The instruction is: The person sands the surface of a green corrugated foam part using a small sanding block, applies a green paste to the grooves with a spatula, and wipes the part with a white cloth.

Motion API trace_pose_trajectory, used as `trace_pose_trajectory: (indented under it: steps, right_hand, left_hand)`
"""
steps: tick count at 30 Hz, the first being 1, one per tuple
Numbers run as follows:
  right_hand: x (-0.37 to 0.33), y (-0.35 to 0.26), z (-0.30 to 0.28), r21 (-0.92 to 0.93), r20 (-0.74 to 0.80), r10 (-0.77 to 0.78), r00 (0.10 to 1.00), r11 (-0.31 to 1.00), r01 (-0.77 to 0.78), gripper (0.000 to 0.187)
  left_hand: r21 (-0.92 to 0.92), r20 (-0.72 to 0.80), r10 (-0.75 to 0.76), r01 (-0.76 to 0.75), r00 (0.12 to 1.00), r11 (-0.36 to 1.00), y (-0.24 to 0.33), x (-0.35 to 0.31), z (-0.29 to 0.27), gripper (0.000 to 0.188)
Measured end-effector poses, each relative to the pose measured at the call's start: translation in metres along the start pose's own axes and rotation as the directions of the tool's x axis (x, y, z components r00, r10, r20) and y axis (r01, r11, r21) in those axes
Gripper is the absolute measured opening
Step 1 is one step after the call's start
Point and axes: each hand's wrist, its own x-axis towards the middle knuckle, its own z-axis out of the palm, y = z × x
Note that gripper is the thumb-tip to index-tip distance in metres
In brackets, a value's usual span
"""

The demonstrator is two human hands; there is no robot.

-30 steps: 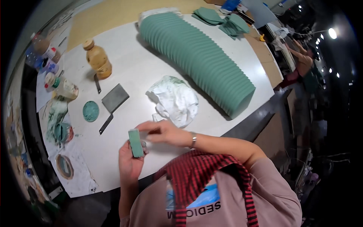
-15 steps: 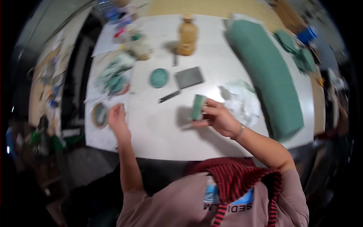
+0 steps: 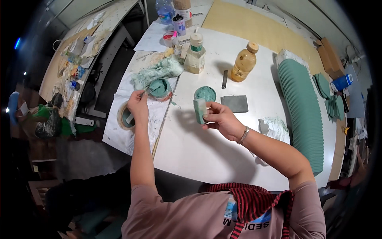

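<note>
My left hand [image 3: 138,106] is closed in a pinch at the near-left rim of a tub of green paste [image 3: 161,88]. A thin tool, perhaps a spatula, seems to run from its fingertips into the paste; its kind is unclear. My right hand [image 3: 223,120] grips a small green block [image 3: 200,111] with a pale upper part, thumb on one side and fingers behind, raised over the white table. Just beyond the block lies a round lid holding green paste [image 3: 205,94]. A flat grey rectangular pad [image 3: 234,104] sits to the right of that lid.
Beside my left hand is a tape roll [image 3: 125,117]. Bottles of cloudy liquid [image 3: 195,55] and yellowish liquid [image 3: 244,63] stand farther back, with a dark blade [image 3: 224,79] nearby. Crumpled paper [image 3: 274,129] and a long ridged green piece [image 3: 301,111] occupy the right side.
My left hand has moved from beside the tape roll to the paste tub and pinched. The view has shifted left. My right hand still holds the green block.
</note>
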Motion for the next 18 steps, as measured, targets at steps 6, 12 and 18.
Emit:
trace_pose_trajectory:
  steps: [6, 12, 18]
  right_hand:
    - [0.046, -0.008, 0.008, 0.038, -0.05, 0.014, 0.999, 0.999, -0.012, 0.037]
    - [0.072, -0.01, 0.02, -0.017, -0.052, 0.033, 0.998, 0.999, -0.034, 0.024]
    - [0.085, -0.012, 0.027, -0.02, -0.048, 0.047, 0.998, 0.999, -0.048, 0.021]
  left_hand:
    - [0.053, 0.17, 0.017, -0.026, 0.985, 0.998, 0.035, 0.006, 0.001, 0.012]
    - [0.33, 0.299, 0.13, -0.23, 0.945, 0.916, 0.029, 0.012, -0.001, 0.011]
    - [0.447, 0.237, 0.365, -0.435, 0.9, 0.782, 0.056, 0.01, 0.003, 0.01]
